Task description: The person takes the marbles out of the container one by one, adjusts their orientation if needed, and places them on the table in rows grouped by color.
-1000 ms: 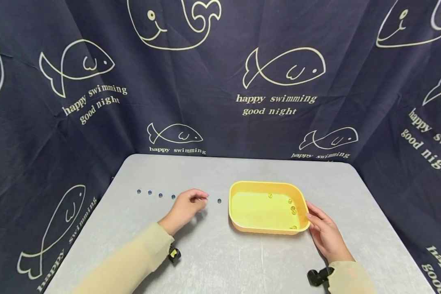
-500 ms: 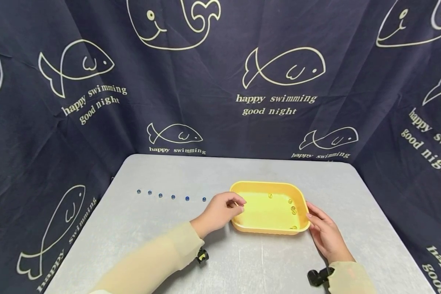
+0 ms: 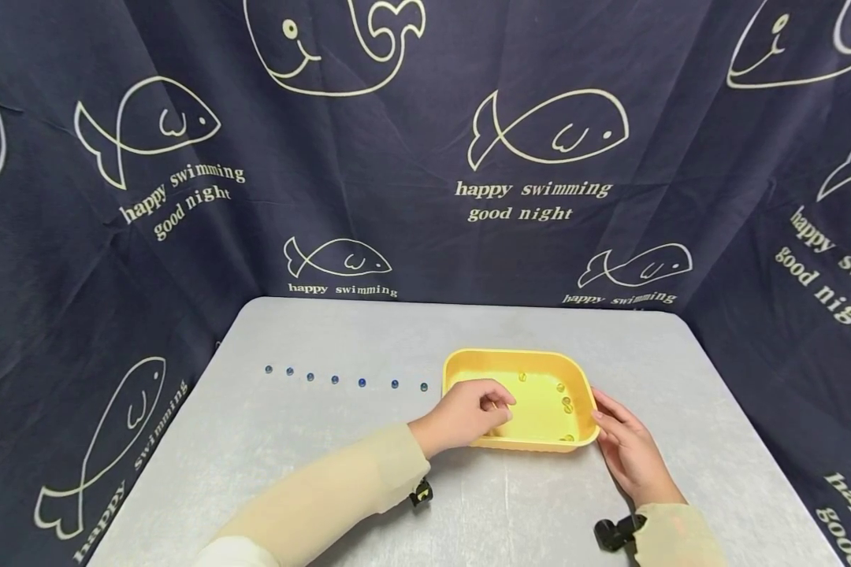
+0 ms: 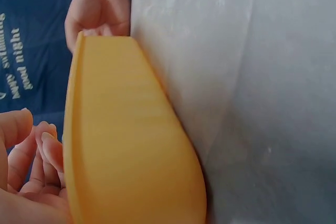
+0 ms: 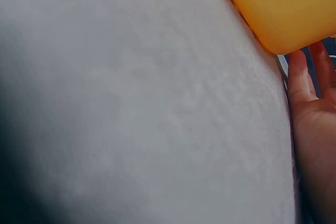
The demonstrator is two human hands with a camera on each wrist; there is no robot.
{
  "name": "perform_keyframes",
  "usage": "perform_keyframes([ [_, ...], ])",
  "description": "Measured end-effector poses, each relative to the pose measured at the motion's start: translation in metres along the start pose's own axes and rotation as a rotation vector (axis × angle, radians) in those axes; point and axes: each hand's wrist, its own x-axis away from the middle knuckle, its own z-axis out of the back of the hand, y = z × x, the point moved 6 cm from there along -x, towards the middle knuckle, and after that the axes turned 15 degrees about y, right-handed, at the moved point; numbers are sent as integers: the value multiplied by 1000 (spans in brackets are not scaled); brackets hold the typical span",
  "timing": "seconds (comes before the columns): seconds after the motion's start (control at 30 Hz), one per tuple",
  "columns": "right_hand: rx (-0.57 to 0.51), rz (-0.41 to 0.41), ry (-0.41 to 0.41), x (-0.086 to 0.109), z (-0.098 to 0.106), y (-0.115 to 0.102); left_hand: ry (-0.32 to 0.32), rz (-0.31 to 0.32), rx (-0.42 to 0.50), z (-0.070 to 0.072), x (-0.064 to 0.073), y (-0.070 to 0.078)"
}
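Note:
My left hand (image 3: 468,411) hovers over the left part of a yellow plastic container (image 3: 521,446). Its fingers are loosely bent, and the left wrist view shows a gap between thumb (image 4: 16,127) and fingers, with no object visible there. My right hand (image 3: 631,453) holds the container's right end, thumb at the rim and fingers along the outer wall. Several small glass marbles (image 3: 522,377) lie inside the container, mostly toward its right side. To its left, several blue marbles (image 3: 362,383) form a spaced row on the table.
The grey table (image 3: 510,504) has rounded far corners. Dark blue cloth (image 3: 425,157) with fish drawings hangs behind it and at both sides. Black wrist cameras (image 3: 421,494) are strapped near both sleeves.
My left hand has moved right, from above the marble row to over the container, uncovering the row's right-hand marbles. The right hand and the container have stayed in place.

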Motion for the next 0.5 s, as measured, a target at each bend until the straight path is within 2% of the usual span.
perform_keyframes([
  [0.23, 7, -12, 14, 0, 0, -1, -50, 17, -80, -24, -9, 5],
  [0.5, 33, -14, 20, 0, 0, 0, -77, 41, -101, -55, -22, 6],
])
